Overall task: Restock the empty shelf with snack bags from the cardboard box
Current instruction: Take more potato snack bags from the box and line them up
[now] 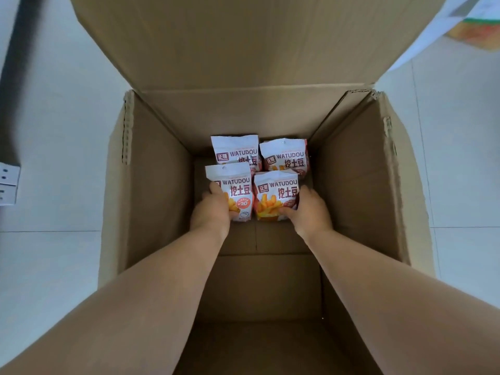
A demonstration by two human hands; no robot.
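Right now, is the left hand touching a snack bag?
Touching. The head view shows the left hand gripping the near-left bag by its left side.

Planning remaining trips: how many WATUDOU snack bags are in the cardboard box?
4, all in the cardboard box: near-left bag in the left hand, near-right bag in the right hand; far-left bag and far-right bag stand just behind them. Others may be hidden behind.

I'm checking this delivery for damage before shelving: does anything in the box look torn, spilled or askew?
Nothing has spilled, and the four snack bags look intact. Only the cardboard box shows wear: the top edges of its left and right walls are ragged, as if torn.
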